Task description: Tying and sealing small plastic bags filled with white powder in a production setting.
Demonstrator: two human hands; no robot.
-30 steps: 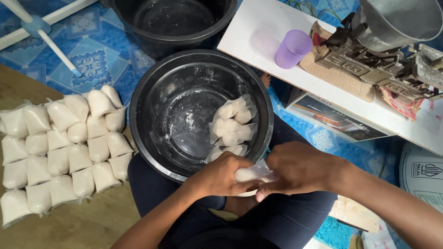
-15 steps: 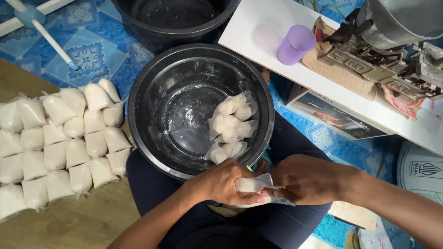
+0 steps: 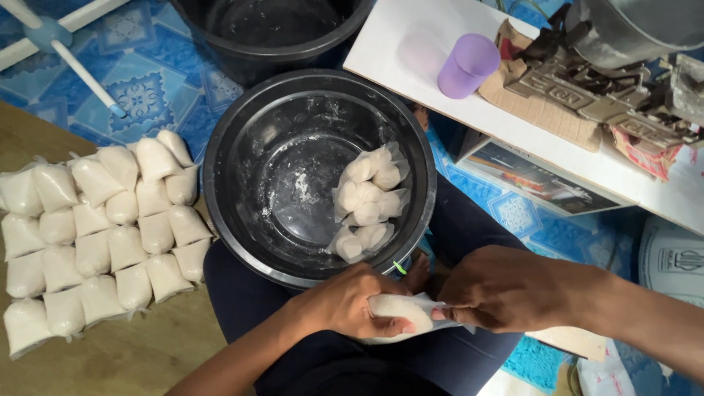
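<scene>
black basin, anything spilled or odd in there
White powdery smears streak the bottom of the black basin, beside a few filled bags. Otherwise nothing stands out; both hands hold one small bag.

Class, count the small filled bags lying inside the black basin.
6, as far as shows: a cluster at the right side of the black basin, bags piled from upper right down to the lowest bag. Overlaps may hide more.

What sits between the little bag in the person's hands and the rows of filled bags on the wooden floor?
Nothing visible does. The small bag is held by the left hand and right hand over the lap; only dark trousers separate it from the rows of bags.
</scene>
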